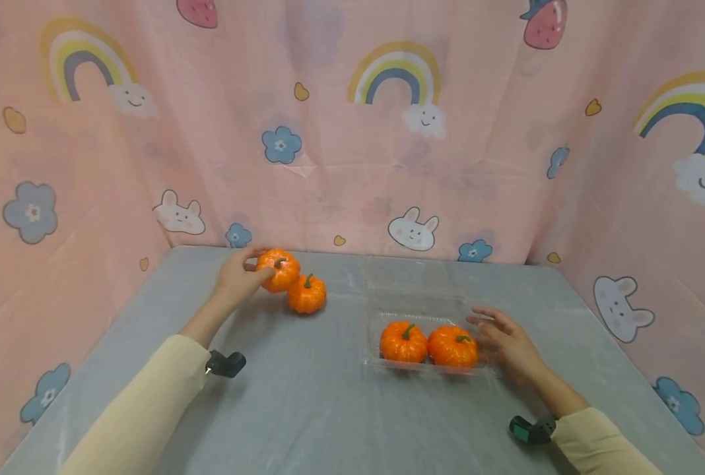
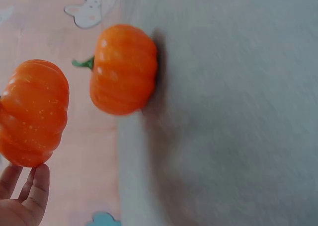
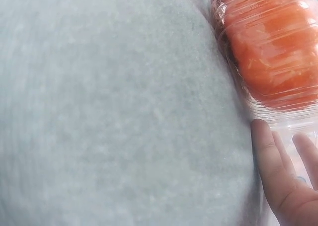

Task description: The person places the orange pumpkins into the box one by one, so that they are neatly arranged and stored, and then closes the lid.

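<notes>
My left hand [image 1: 237, 277] pinches an orange toy pumpkin [image 1: 279, 272] with a green stem, held above the table at the back left. In the left wrist view this pumpkin [image 2: 34, 112] rests on the fingertips, clear of the table. Just beside it, a second pumpkin [image 1: 306, 297] stands upright on the table. Two more pumpkins, one left [image 1: 401, 343] and one right [image 1: 451, 348], sit side by side in a clear plastic box [image 1: 371, 359]. My right hand [image 1: 509, 344] is at the box's right end, fingers extended; in the right wrist view a fingertip [image 3: 259, 124] touches its ribbed wall.
The box's transparent lid [image 1: 408, 274] lies folded back behind it, toward the rear edge. A grey cloth-like surface covers the table [image 1: 305, 409]. Pink patterned curtains [image 1: 329, 198] stand behind and at both sides.
</notes>
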Demonstrator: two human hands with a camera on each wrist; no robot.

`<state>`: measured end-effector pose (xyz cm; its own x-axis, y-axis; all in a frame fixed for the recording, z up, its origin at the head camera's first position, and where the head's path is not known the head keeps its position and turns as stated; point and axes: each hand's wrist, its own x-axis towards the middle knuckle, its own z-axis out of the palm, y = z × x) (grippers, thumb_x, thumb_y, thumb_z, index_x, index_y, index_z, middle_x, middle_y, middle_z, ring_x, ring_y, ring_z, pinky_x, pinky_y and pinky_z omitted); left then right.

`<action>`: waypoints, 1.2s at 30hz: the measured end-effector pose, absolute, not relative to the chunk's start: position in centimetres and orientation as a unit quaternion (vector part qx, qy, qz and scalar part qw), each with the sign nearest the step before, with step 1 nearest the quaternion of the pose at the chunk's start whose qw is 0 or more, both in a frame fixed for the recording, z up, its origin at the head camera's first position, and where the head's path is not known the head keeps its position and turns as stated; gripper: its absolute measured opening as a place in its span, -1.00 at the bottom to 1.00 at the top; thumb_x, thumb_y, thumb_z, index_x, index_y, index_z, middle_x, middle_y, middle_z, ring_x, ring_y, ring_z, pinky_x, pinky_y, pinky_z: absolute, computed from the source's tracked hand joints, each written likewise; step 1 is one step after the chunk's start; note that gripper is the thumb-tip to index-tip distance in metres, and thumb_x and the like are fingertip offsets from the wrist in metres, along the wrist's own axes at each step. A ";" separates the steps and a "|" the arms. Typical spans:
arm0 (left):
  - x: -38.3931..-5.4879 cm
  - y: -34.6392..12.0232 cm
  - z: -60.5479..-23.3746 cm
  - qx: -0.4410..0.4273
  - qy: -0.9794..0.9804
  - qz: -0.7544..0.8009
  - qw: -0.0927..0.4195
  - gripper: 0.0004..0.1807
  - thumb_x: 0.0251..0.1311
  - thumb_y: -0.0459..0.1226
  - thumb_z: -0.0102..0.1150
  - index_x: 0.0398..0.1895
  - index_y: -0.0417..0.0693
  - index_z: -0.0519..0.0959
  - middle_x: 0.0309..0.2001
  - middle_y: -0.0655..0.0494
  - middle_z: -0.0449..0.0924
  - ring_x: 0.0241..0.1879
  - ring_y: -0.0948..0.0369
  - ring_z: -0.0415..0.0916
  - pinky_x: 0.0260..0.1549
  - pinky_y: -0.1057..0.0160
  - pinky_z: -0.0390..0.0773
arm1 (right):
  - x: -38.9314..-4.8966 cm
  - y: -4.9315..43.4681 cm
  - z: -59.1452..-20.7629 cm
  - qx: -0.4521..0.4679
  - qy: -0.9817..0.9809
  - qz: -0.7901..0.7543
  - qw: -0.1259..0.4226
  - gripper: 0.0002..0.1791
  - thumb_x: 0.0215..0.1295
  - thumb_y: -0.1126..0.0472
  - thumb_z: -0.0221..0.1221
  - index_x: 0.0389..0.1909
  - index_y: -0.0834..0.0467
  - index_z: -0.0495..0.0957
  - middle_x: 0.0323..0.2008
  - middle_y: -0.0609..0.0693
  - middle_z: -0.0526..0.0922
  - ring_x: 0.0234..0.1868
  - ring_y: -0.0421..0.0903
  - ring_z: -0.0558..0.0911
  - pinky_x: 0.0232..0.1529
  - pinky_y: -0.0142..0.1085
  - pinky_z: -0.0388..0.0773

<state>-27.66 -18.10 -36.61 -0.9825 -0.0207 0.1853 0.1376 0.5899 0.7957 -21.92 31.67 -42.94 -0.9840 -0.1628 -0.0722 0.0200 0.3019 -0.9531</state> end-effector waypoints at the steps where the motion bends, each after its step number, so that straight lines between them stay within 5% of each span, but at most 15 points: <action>1: -27.6 -17.8 -36.4 -0.040 -0.887 -0.452 0.089 -0.46 0.18 -0.15 0.17 0.27 0.06 0.42 0.27 -0.09 0.42 0.04 -0.08 0.49 -0.14 0.04 0.65 | -21.9 31.7 -42.9 -0.044 0.804 -0.588 0.078 -0.36 0.49 -0.06 -0.10 0.40 0.26 0.09 0.35 0.35 0.28 -0.08 -0.25 0.65 -0.10 -0.15 0.67; 9: -27.7 -15.2 -35.2 -0.083 -0.882 -0.453 0.099 -0.47 0.15 -0.18 0.18 0.24 0.09 0.44 0.26 -0.03 0.43 0.01 -0.06 0.51 -0.16 0.06 0.66 | -21.9 31.6 -42.7 -0.045 0.805 -0.586 0.083 -0.35 0.50 -0.06 -0.12 0.41 0.27 0.06 0.38 0.42 0.18 0.03 -0.04 0.64 -0.08 -0.11 0.67; 23: -28.3 -9.4 -34.6 -0.139 -0.865 -0.474 0.089 -0.48 0.07 -0.26 0.22 0.19 0.07 0.49 0.19 -0.02 0.46 0.00 -0.04 0.51 -0.06 0.02 0.62 | -21.9 31.6 -42.7 -0.045 0.805 -0.586 0.085 -0.35 0.51 -0.06 -0.13 0.41 0.28 0.05 0.38 0.42 0.17 0.06 0.01 0.63 -0.07 -0.10 0.66; 36: -27.9 -4.2 -35.2 -0.167 -0.847 -0.498 0.080 -0.49 0.02 -0.31 0.26 0.14 0.10 0.54 0.15 0.08 0.51 -0.03 0.02 0.53 -0.19 0.15 0.64 | -21.9 31.7 -42.8 -0.049 0.806 -0.584 0.085 -0.34 0.50 -0.07 -0.13 0.42 0.26 0.05 0.39 0.41 0.17 0.10 0.10 0.60 -0.07 -0.09 0.66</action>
